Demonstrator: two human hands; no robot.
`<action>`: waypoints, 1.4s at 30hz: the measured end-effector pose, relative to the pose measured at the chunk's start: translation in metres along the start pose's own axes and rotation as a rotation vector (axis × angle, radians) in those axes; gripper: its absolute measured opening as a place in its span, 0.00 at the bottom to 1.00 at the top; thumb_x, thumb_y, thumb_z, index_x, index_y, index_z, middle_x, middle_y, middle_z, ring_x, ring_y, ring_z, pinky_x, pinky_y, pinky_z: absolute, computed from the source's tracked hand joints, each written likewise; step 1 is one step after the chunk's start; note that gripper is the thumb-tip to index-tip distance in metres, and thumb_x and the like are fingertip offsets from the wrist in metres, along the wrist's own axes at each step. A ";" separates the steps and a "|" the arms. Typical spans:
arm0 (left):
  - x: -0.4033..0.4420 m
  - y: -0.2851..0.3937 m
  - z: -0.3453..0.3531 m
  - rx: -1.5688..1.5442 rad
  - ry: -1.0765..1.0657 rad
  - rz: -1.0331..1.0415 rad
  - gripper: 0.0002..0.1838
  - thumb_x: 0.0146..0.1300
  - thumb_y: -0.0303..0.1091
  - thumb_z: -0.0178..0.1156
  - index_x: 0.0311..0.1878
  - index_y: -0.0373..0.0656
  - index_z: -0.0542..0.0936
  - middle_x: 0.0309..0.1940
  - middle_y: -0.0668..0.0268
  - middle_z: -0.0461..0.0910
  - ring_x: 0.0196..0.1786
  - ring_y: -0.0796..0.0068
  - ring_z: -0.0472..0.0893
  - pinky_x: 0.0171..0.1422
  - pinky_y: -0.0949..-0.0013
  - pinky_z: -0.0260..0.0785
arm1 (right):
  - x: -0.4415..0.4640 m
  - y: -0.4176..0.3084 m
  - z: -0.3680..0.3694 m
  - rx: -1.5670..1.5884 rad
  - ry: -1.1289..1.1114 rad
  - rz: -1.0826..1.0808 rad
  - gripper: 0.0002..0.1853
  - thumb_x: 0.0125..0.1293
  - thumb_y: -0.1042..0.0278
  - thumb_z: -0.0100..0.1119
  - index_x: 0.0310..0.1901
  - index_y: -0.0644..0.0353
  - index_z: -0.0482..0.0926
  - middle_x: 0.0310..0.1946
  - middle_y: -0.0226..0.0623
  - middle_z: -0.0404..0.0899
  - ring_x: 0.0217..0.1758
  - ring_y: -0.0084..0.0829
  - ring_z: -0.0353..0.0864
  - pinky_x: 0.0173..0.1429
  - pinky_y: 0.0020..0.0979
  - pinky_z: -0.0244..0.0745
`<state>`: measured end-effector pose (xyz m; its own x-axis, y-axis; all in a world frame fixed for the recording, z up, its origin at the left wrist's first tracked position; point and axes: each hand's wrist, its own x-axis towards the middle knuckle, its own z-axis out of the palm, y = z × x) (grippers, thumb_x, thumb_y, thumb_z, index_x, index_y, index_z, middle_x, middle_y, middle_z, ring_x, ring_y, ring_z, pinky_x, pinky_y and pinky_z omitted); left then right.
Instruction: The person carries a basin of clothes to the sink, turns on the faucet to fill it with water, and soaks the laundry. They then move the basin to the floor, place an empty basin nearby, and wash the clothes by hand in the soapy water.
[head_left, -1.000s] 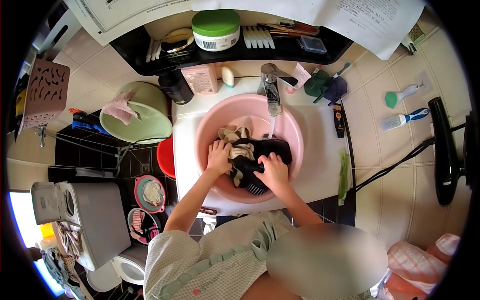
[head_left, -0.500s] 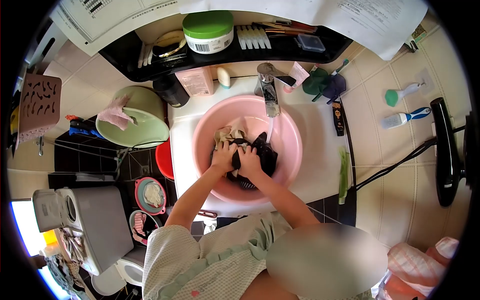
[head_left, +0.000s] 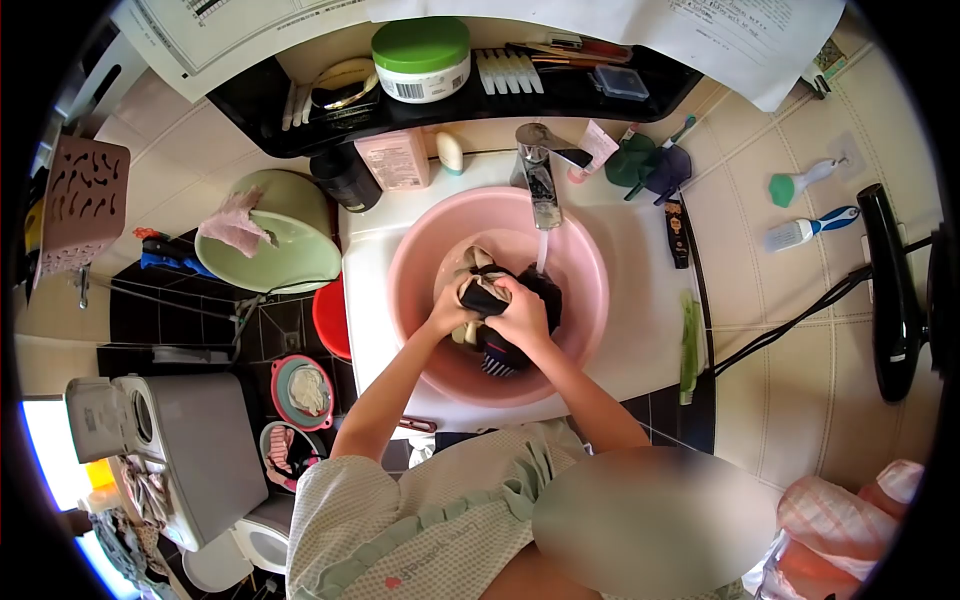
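A large pink basin (head_left: 399, 300) sits in the white sink and holds dark and beige clothes. My left hand (head_left: 453, 309) and my right hand (head_left: 521, 314) are closed around a bunched black cloth (head_left: 484, 299) in the basin. Their fingers meet near its middle. Beige cloth (head_left: 466, 334) lies beside my left hand, and a striped dark piece (head_left: 500, 362) rests below the hands. From the metal faucet (head_left: 542, 190) a stream of water runs into the basin, close to the dark cloth right of my right hand.
A pink box (head_left: 395, 160) and a dark bottle (head_left: 345, 180) stand behind the basin. Toothbrush cups (head_left: 665, 172) are at the back right. A green bucket (head_left: 305, 262) is on the left. A hair dryer (head_left: 890, 300) hangs on the right wall.
My hands have drawn together and lifted a bunched black cloth between them; before, they pressed down on the pile. More of the striped piece shows. The whole view has shifted slightly.
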<state>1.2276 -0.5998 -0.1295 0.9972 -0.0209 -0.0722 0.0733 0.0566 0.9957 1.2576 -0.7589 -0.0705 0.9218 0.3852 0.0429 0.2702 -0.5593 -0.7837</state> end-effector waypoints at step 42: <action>-0.022 0.006 -0.002 -0.041 0.155 0.047 0.42 0.31 0.20 0.72 0.53 0.45 0.62 0.43 0.69 0.65 0.49 0.75 0.68 0.55 0.73 0.63 | 0.005 -0.031 -0.021 -0.133 -0.106 -0.415 0.19 0.35 0.81 0.59 0.35 0.56 0.78 0.37 0.32 0.74 0.40 0.40 0.72 0.46 0.36 0.71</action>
<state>1.2063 -0.5970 -0.1225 0.9899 0.1367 -0.0364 0.0235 0.0948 0.9952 1.2595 -0.7551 -0.0324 0.6962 0.6659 0.2681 0.6510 -0.4283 -0.6267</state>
